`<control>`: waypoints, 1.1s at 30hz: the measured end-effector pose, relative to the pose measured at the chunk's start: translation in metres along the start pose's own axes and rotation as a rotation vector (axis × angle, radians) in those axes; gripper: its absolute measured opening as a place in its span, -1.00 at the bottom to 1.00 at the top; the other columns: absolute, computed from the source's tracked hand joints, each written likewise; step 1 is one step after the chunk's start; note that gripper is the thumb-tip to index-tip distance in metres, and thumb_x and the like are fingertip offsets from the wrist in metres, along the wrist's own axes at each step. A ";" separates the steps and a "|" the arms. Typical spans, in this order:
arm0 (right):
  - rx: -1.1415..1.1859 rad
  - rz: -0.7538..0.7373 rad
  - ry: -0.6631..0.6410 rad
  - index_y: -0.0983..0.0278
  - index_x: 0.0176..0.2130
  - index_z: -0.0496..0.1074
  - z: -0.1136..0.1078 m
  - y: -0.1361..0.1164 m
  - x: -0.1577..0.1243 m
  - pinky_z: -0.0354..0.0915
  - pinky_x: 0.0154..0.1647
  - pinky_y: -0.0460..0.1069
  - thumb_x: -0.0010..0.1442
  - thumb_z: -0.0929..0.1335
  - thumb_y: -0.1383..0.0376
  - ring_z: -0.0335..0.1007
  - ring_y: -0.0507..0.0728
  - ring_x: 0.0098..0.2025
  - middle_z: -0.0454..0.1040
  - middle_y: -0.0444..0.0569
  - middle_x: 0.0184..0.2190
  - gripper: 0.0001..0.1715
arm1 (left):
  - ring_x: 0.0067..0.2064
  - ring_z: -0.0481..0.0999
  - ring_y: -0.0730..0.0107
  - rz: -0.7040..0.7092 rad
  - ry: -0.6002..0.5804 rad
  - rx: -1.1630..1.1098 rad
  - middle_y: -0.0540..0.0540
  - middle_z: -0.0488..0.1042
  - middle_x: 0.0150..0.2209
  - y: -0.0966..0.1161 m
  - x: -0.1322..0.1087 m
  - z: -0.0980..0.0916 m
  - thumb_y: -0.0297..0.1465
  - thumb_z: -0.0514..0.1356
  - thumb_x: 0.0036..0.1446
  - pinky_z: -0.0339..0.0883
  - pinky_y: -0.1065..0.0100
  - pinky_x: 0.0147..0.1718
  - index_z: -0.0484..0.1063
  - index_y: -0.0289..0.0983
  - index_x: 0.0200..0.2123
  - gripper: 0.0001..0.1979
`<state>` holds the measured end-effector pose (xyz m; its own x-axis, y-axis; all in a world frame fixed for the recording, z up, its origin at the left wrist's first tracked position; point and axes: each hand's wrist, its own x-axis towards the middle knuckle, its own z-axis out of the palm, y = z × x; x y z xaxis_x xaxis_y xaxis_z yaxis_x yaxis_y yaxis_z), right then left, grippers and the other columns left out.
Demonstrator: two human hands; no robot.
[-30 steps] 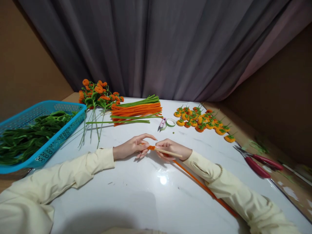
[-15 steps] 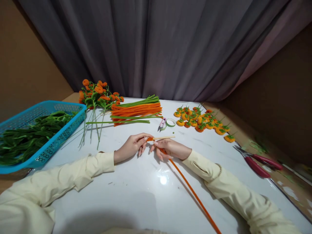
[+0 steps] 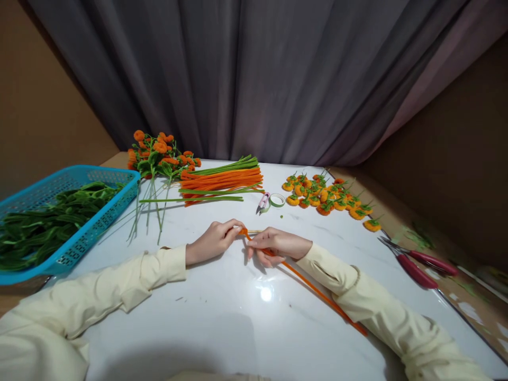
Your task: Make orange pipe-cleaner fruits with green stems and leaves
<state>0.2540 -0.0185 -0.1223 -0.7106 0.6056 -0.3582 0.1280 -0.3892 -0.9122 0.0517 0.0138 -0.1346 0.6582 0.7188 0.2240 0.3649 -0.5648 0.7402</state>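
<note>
My left hand (image 3: 214,241) is closed, thumb and fingertips pinching an orange coil on the end of a thin wooden stick (image 3: 254,231). Part of that stick is hidden behind my fingers. An orange pipe cleaner (image 3: 323,296) runs from the coil into my right hand (image 3: 281,243), whose thumb and forefinger grip it close to the stick. Its free length trails down to the right, past my right sleeve. The other fingers of the right hand are loosely curled below.
A blue basket (image 3: 63,259) of green leaves stands left. Beyond my hands lie orange pipe cleaners (image 3: 222,180), green pipe cleaners (image 3: 226,166), pink snips (image 3: 262,202) and a tape roll (image 3: 277,200). Orange flower heads (image 3: 325,196), red-handled pliers (image 3: 416,271) and a flower bunch (image 3: 161,151) surround them.
The pipe cleaner's trailing end has swung up and right, toward my right sleeve. My hands and the stick have shifted slightly, and the right hand now covers more of the stick.
</note>
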 end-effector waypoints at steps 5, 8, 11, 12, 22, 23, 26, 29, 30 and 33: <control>0.033 0.032 -0.116 0.43 -0.43 0.39 -0.004 -0.003 -0.005 -0.12 -0.85 -0.18 0.18 0.29 0.20 -0.04 -0.11 -0.85 0.33 -0.15 -0.78 -0.68 | -0.61 0.20 0.54 0.073 -0.105 -0.016 0.07 0.26 -0.65 -0.006 0.000 -0.002 -0.36 -0.02 0.23 0.10 0.51 -0.56 0.44 -0.31 -0.24 -0.74; 0.052 0.069 -0.156 0.41 -0.45 0.37 -0.006 -0.006 -0.009 -0.11 -0.87 -0.19 0.18 0.29 0.21 -0.03 -0.11 -0.86 0.33 -0.15 -0.78 -0.69 | -0.61 0.19 0.56 0.110 -0.175 -0.055 0.06 0.28 -0.64 -0.007 0.000 -0.003 -0.36 -0.01 0.22 0.08 0.52 -0.57 0.46 -0.32 -0.26 -0.74; 0.066 0.065 -0.152 0.40 -0.48 0.35 -0.010 -0.007 -0.011 -0.15 -0.87 -0.21 0.18 0.28 0.24 -0.06 -0.13 -0.87 0.33 -0.15 -0.78 -0.71 | -0.65 0.13 0.59 0.067 -0.272 -0.178 0.09 0.21 -0.68 -0.007 0.000 -0.004 -0.35 0.03 0.20 0.01 0.53 -0.63 0.45 -0.34 -0.27 -0.76; 0.066 0.059 -0.147 0.40 -0.49 0.34 -0.011 -0.006 -0.011 -0.18 -0.88 -0.21 0.18 0.28 0.25 -0.07 -0.13 -0.87 0.33 -0.15 -0.79 -0.70 | -0.66 0.10 0.60 0.031 -0.315 -0.252 0.11 0.17 -0.70 -0.007 0.000 -0.005 -0.33 0.04 0.20 -0.01 0.53 -0.65 0.44 -0.35 -0.28 -0.76; 0.030 -0.025 -0.053 0.38 -0.55 0.29 -0.014 0.002 -0.005 -0.25 -0.86 -0.22 0.13 0.33 0.20 -0.13 -0.15 -0.86 0.19 -0.26 -0.82 -0.65 | -0.71 0.12 0.63 -0.219 -0.489 -0.888 0.17 0.14 -0.68 -0.007 0.000 -0.007 -0.28 0.12 0.18 0.03 0.55 -0.73 0.31 -0.35 -0.23 -0.78; 0.026 -0.034 -0.042 0.37 -0.56 0.28 -0.013 0.002 -0.005 -0.25 -0.85 -0.22 0.13 0.34 0.19 -0.13 -0.16 -0.85 0.18 -0.28 -0.82 -0.64 | -0.70 0.14 0.62 -0.208 -0.488 -0.904 0.17 0.15 -0.67 -0.007 0.000 -0.007 -0.30 0.12 0.18 0.05 0.54 -0.72 0.30 -0.34 -0.20 -0.78; 0.007 -0.053 -0.019 0.37 -0.55 0.28 -0.010 0.003 -0.005 -0.27 -0.85 -0.21 0.15 0.33 0.17 -0.15 -0.18 -0.84 0.22 -0.26 -0.78 -0.63 | -0.68 0.18 0.60 -0.161 -0.482 -0.911 0.16 0.19 -0.65 -0.007 0.001 -0.008 -0.33 0.13 0.18 0.10 0.53 -0.69 0.28 -0.31 -0.10 -0.75; -0.034 -0.075 0.009 0.37 -0.55 0.28 -0.007 0.006 -0.004 -0.23 -0.85 -0.20 0.20 0.29 0.14 -0.11 -0.16 -0.83 0.27 -0.21 -0.76 -0.58 | -0.68 0.20 0.60 -0.140 -0.447 -0.914 0.15 0.21 -0.64 -0.008 0.001 -0.007 -0.35 0.13 0.18 0.12 0.53 -0.68 0.27 -0.28 -0.04 -0.71; -0.042 -0.088 0.021 0.36 -0.55 0.28 -0.007 0.006 -0.004 -0.17 -0.83 -0.20 0.21 0.27 0.13 -0.10 -0.15 -0.83 0.23 -0.23 -0.79 -0.58 | -0.68 0.21 0.60 -0.139 -0.432 -0.919 0.14 0.21 -0.64 -0.009 0.001 -0.007 -0.35 0.13 0.18 0.12 0.53 -0.68 0.27 -0.28 -0.03 -0.71; -0.037 -0.124 0.045 0.34 -0.51 0.26 -0.003 0.006 -0.003 -0.08 -0.79 -0.19 0.22 0.25 0.13 -0.09 -0.13 -0.81 0.18 -0.27 -0.82 -0.61 | -0.67 0.24 0.58 -0.146 -0.381 -0.941 0.14 0.22 -0.64 -0.011 0.002 -0.005 -0.35 0.13 0.19 0.14 0.52 -0.68 0.26 -0.28 -0.01 -0.69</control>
<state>0.2592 -0.0203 -0.1279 -0.6910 0.6782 -0.2503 0.0673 -0.2843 -0.9564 0.0456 0.0232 -0.1388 0.8739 0.4861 -0.0029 -0.0983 0.1825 0.9783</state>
